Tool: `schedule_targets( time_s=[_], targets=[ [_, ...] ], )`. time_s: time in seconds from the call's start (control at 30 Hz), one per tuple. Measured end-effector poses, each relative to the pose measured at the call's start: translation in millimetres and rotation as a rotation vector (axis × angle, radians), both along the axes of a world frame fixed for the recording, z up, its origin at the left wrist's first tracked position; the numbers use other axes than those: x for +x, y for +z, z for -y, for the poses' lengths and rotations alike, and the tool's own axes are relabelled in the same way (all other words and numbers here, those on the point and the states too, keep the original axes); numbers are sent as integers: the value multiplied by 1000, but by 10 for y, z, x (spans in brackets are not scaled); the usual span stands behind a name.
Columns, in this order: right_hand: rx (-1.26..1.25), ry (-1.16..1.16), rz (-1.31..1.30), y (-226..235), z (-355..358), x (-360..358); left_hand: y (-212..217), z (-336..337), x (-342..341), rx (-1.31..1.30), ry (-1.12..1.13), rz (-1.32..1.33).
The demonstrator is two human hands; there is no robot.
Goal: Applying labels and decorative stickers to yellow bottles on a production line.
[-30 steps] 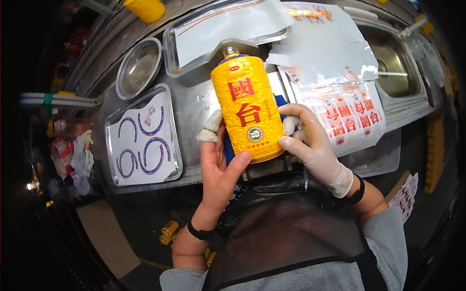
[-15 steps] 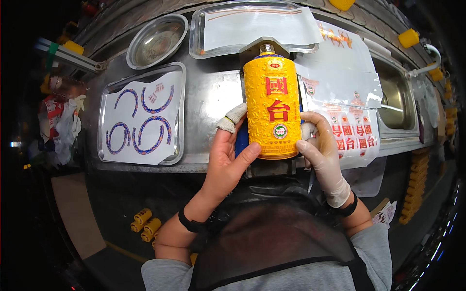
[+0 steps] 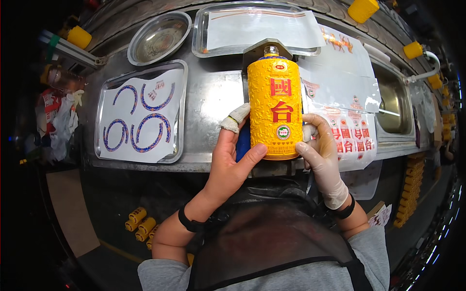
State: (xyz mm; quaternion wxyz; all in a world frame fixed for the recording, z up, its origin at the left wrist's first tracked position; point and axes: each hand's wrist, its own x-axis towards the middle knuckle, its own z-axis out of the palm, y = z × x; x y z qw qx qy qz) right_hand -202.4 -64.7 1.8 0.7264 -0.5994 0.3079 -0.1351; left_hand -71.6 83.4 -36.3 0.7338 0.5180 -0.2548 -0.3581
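We see a yellow bottle (image 3: 274, 109) embossed all over, with red characters and a small green-ringed seal — behind it something blue, perhaps a cloth. The tray's white sheet (image 3: 141, 116) carries blue-and-purple arcs.

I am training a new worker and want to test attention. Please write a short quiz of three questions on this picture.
1. True or false: the yellow bottle is held by both hands.
2. Which hand wears a white glove? A. left hand B. right hand
3. Fill in: the sheet with blue curved stickers lies in a rectangular metal ____.

Key: 1 true; 2 B; 3 tray.
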Motion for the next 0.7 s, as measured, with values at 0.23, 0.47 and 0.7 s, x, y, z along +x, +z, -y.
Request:
schedule_targets(
  time_s=[0.23, 0.47, 0.7],
  targets=[
    [-7, -7, 23, -22, 25, -26, -28, 11, 9, -6, 10, 29],
    [89, -186, 13, -145, 492, -68, 63, 75, -61, 19, 47, 185],
    [622, -199, 176, -272, 766, -269, 75, 137, -99, 120, 75, 348]
  ],
)
